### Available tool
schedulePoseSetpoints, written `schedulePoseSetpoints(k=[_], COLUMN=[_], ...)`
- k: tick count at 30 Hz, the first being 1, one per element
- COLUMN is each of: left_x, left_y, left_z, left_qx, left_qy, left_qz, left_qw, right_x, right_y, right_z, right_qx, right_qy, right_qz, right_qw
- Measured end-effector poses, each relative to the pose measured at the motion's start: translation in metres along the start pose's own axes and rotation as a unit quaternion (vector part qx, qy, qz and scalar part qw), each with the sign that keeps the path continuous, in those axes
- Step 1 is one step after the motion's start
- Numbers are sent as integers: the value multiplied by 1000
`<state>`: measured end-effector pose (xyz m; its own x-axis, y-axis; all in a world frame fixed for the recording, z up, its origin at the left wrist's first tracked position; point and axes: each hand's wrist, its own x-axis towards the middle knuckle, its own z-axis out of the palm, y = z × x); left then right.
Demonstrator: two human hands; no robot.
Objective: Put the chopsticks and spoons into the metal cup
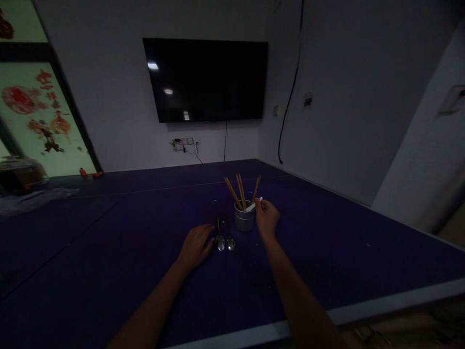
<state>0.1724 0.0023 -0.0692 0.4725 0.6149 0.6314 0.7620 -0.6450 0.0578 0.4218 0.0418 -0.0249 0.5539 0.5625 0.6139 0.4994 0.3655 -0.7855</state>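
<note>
A grey metal cup stands upright on the dark blue table, with several wooden chopsticks leaning out of its mouth. At the cup's right rim, my right hand pinches a slim white utensil. It slants down to the left into the cup's opening, and its lower end is hidden, so its kind is unclear. My left hand rests on the table with fingers stretched, left of the cup. Just right of its fingertips lie two metal spoons, a left spoon and a right spoon, side by side with bowls towards me.
The blue table has a pale front edge and some small white specks. A cardboard box, clear plastic wrap and an orange object sit at the far left. A television hangs on the wall; a black cable dangles at right.
</note>
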Motion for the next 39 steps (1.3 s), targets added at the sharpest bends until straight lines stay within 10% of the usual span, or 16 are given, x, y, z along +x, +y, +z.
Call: schedulePoseSetpoints(k=[24,39], left_x=[-2,-2], left_y=[-5,-6], left_z=[4,4], left_qx=[3,10], left_qy=[-30,-52], left_qz=[-7,-18], left_qw=[1000,998], right_x=[10,10], right_y=[1,9], right_z=[1,8], right_qx=[-299,-68], right_qy=[-25,-45], right_qz=[-72,-39], right_qw=[951,996])
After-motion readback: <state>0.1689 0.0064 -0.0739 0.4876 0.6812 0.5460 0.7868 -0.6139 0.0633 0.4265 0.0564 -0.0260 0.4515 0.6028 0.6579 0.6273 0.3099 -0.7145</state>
